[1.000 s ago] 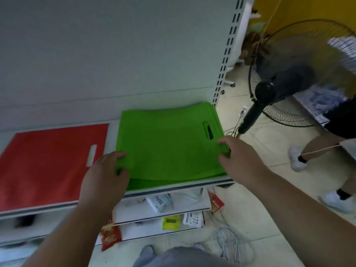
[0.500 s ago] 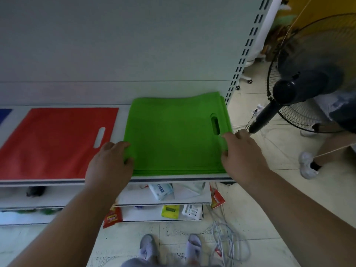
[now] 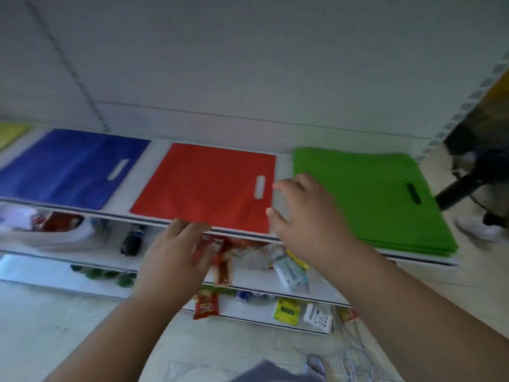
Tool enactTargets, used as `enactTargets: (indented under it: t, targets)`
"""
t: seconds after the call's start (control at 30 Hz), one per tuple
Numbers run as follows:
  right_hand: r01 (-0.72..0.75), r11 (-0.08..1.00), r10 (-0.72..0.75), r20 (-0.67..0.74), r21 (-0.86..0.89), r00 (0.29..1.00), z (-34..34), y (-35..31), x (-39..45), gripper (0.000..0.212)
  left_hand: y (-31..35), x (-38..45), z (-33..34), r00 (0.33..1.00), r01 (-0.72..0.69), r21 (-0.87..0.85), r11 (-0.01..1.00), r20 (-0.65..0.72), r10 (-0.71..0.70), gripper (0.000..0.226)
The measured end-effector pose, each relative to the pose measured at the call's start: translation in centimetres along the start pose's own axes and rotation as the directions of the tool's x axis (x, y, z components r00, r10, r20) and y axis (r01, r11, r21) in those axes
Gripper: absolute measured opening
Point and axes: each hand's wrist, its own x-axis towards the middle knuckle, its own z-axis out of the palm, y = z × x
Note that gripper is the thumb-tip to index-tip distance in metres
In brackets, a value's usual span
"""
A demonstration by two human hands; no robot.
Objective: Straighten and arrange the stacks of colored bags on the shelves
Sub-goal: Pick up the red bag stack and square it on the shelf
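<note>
Three flat stacks of bags lie side by side on the white shelf: a blue stack on the left, a red stack in the middle, a green stack on the right. A yellow stack peeks in at the far left. My left hand hovers at the red stack's front edge, fingers straight, holding nothing. My right hand is spread open over the gap between the red and green stacks, by the red stack's right edge.
Lower shelves hold loose packets, a white wipes pack, a yellow packet and a red sachet. A dark fan stand and a person's white shoe are at the right. Cables lie on the floor.
Both hands have let go of the green stack and moved left to the red stack. The view has swung left, bringing the blue and yellow stacks into sight.
</note>
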Motion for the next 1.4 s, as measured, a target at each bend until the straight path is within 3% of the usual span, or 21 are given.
enactTargets:
  t: [0.33,0.6,0.97,1.13,1.4]
  targets:
    - [0.377,0.884,-0.406,0.056,0.275,0.912,8.3,-30.5,7.0,0.04,-24.4,-10.1,-15.0,0.901,0.377,0.01,0.926,-0.236,-0.364,0.031]
    - [0.548,0.744,-0.617,0.076,0.383,0.783,16.7,-48.1,14.8,0.032,-40.1,-10.5,-21.2,0.733,0.558,-0.069,0.827,-0.426,-0.53,0.028]
    - [0.687,0.555,-0.802,0.082,0.468,0.592,25.5,-75.3,24.8,0.035,-60.1,-11.2,-33.0,0.496,0.741,-0.153,0.654,-0.532,-0.687,0.027]
    - [0.68,0.58,-0.782,0.073,0.448,0.619,30.6,-85.4,26.7,0.035,-71.3,-11.4,-36.5,0.521,0.718,-0.164,0.677,-0.519,-0.678,0.027]
    - [0.52,0.779,-0.569,0.046,0.351,0.821,32.9,-94.3,32.5,0.032,-87.1,-5.1,-45.1,0.721,0.575,-0.095,0.813,-0.411,-0.558,0.028]
